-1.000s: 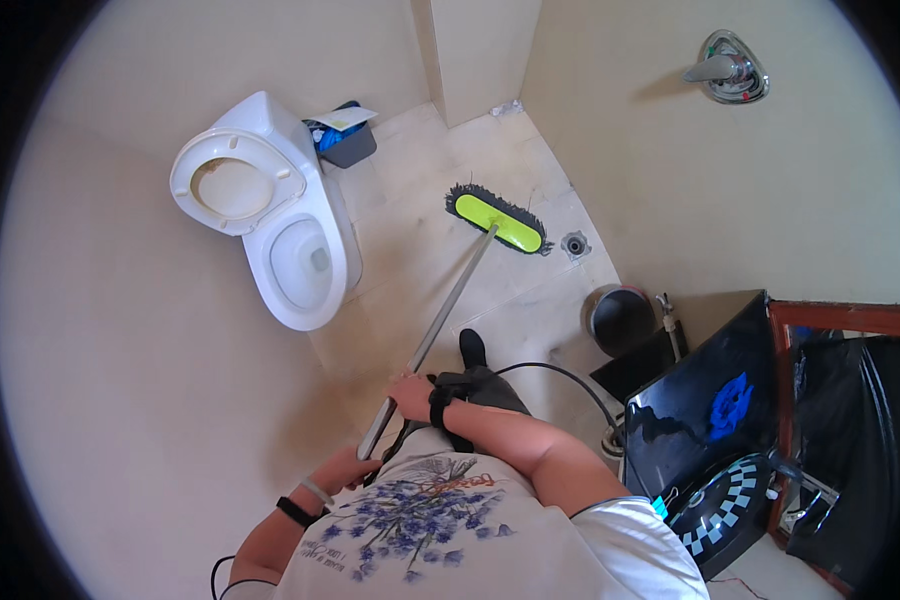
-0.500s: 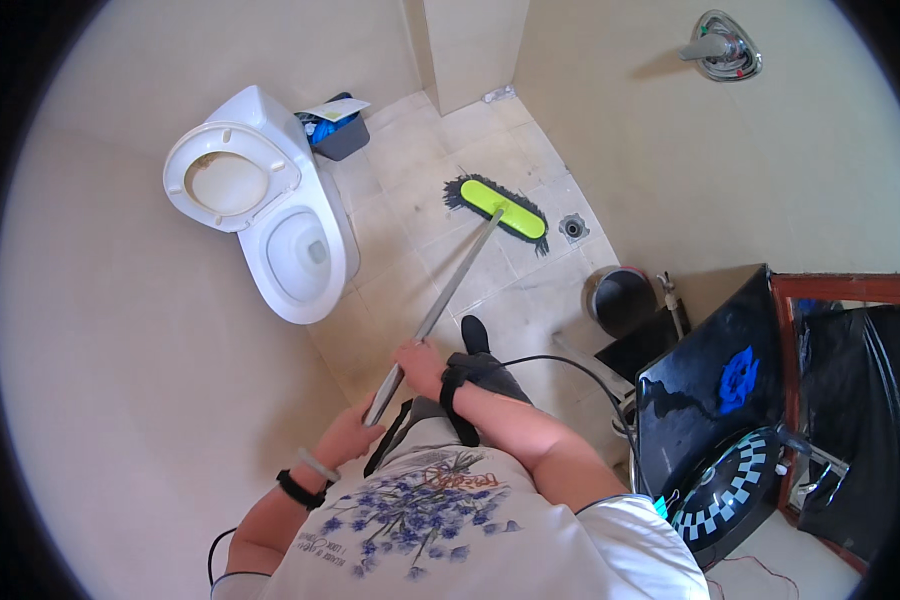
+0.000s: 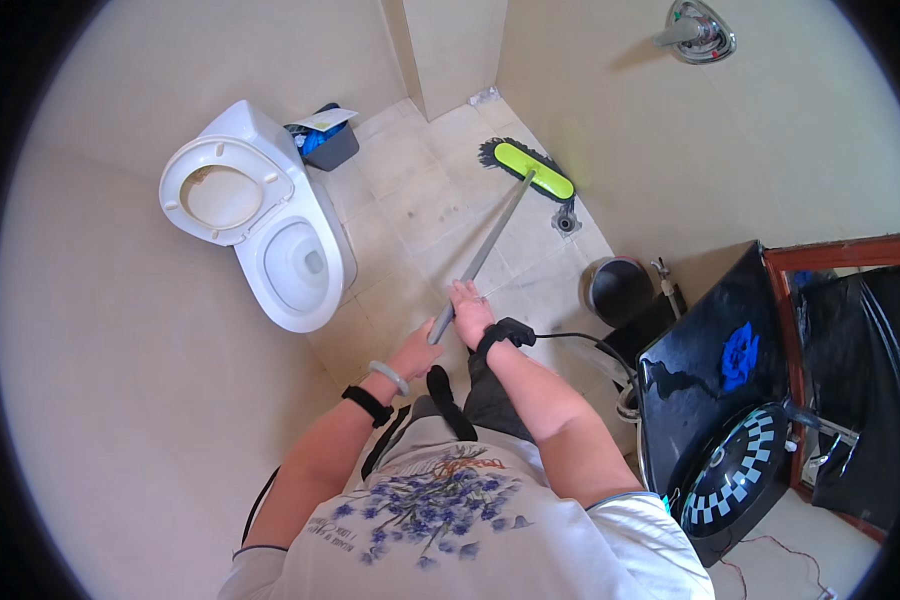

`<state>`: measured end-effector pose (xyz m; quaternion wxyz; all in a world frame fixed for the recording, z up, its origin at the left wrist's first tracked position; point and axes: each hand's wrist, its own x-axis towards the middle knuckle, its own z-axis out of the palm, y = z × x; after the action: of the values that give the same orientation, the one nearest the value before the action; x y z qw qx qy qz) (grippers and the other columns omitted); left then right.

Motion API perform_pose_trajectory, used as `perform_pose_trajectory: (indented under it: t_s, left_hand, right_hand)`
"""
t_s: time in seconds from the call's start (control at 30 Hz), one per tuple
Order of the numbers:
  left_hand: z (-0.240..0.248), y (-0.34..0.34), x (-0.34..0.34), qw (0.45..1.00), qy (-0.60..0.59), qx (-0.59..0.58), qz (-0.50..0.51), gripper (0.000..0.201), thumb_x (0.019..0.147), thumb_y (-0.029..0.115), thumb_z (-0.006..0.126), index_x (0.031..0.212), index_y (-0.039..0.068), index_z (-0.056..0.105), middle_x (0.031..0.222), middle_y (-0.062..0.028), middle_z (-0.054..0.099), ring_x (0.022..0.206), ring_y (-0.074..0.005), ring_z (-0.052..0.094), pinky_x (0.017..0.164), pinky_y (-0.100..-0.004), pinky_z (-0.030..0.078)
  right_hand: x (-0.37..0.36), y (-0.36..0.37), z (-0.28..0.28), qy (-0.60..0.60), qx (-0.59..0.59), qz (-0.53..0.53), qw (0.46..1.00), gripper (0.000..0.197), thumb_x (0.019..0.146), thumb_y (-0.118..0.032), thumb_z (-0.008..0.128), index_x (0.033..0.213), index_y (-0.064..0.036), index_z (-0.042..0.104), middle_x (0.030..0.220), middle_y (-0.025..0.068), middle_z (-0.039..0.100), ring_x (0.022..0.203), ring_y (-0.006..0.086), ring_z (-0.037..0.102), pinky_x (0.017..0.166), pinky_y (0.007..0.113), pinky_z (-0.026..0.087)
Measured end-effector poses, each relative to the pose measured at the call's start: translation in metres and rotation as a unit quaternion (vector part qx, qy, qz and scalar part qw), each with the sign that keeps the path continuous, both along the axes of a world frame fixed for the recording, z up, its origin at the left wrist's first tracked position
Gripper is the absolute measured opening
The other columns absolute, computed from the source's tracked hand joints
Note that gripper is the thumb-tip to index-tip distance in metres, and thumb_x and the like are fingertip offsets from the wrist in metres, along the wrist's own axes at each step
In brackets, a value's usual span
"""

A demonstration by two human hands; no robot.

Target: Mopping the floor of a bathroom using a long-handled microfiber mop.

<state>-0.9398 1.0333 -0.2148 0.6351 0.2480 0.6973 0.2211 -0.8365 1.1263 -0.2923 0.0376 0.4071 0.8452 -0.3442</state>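
Observation:
A mop (image 3: 536,168) with a lime-green head and dark shaggy fringe rests on the tiled floor, close to the right-hand wall and just beyond the floor drain (image 3: 566,222). Its grey handle slants back toward me. Near the top end of that handle, my left hand (image 3: 415,352) is closed round it. A little lower down the handle, my right hand (image 3: 472,312) also grips it, with the thumb side partly hidden.
A white toilet (image 3: 300,270) with its lid raised stands at left, beside a grey waste bin (image 3: 332,148). At right are a dark bucket (image 3: 620,292), a black counter (image 3: 685,365) with a blue cloth (image 3: 739,356), and a checkered basin (image 3: 735,465). A shower valve (image 3: 700,35) juts from the wall.
Both hands have pushed the mop forward and to the right. Its head has slid from mid-floor to the right wall, and my arms reach farther out.

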Motion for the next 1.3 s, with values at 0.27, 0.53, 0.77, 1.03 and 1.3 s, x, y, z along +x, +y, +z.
perform_pose_trajectory:
  t_s: [0.27,0.53,0.77,1.03,1.3]
  left_hand:
    - [0.055,-0.084,-0.035,0.997,0.016,-0.031,0.063,0.047,0.073,0.011,0.050,0.118,0.012,0.037,0.056,0.0018,0.039,0.037,-0.0065,0.034,0.032,-0.0206,0.026]
    - [0.119,-0.193,-0.039,0.987,0.073,-0.071,0.125,0.049,0.071,0.009,0.051,0.118,0.008,0.038,0.060,-0.0001,0.044,0.039,-0.0072,0.038,0.035,-0.0211,0.031]
    - [0.149,-0.269,-0.018,0.967,0.156,-0.169,0.106,0.050,0.071,0.010,0.054,0.118,0.006,0.038,0.065,-0.0047,0.049,0.046,-0.0116,0.045,0.042,-0.0249,0.038]
    - [0.163,-0.318,-0.012,0.984,0.161,-0.034,0.064,0.048,0.072,0.012,0.055,0.117,0.005,0.039,0.073,-0.0094,0.055,0.061,-0.0183,0.053,0.059,-0.0297,0.043]
    - [0.203,-0.255,-0.047,0.982,0.039,-0.177,0.052,0.051,0.073,0.011,0.052,0.121,0.008,0.036,0.057,0.0001,0.043,0.042,-0.0081,0.041,0.041,-0.0233,0.035]
  right_hand:
    - [-0.037,-0.080,0.027,0.004,-0.014,0.127,0.992,0.050,0.072,-0.013,0.054,0.116,-0.0017,0.035,0.123,0.0134,0.034,0.115,0.0363,0.027,0.092,0.040,0.027]
    - [-0.058,-0.173,0.040,0.146,-0.017,0.241,0.959,0.056,0.070,-0.020,0.056,0.117,-0.0023,0.034,0.122,0.0127,0.034,0.118,0.0317,0.025,0.092,0.040,0.027]
    - [-0.076,-0.213,0.061,0.202,-0.090,0.446,0.867,0.047,0.057,-0.021,0.067,0.096,-0.0045,0.047,0.098,0.0107,0.049,0.103,0.0282,0.040,0.085,0.041,0.031]
    - [-0.084,-0.247,0.057,0.181,-0.214,0.511,0.813,0.020,0.053,-0.018,0.068,0.064,-0.0098,0.053,0.066,0.0065,0.055,0.071,0.0263,0.053,0.069,0.037,0.038]
    - [-0.079,-0.230,0.074,0.218,-0.109,0.395,0.886,0.014,0.059,-0.014,0.061,0.072,-0.0098,0.057,0.072,0.0091,0.058,0.074,0.0271,0.055,0.066,0.037,0.041]
